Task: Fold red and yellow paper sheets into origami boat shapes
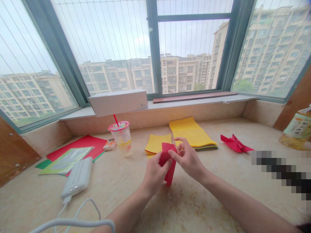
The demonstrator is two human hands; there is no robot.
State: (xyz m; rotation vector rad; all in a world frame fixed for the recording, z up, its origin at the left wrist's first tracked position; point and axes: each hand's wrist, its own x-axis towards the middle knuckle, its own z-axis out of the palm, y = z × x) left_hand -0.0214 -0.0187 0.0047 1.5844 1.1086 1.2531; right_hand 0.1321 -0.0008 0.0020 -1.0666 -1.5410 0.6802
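Note:
A folded piece of red paper (170, 170) is held up off the marble-like counter between my two hands. My left hand (155, 168) grips its left side, thumb in front. At its upper right edge, my right hand (188, 157) pinches the paper between thumb and fingers, with the index finger raised. The paper has crossing creases near its top, and a long strip hangs below. Behind it lie a small yellow paper stack (157, 142) and a larger yellow paper stack (191, 132). Off to the right rests a pointed red folded-paper piece (235, 144).
On the left are red sheets (80, 144), a green-and-white packet (65, 160) and a white power bank (79, 176) with a cable (77, 222). A plastic cup (122, 137) with a red straw stands near a white box (119, 103). A jar (297, 129) sits far right.

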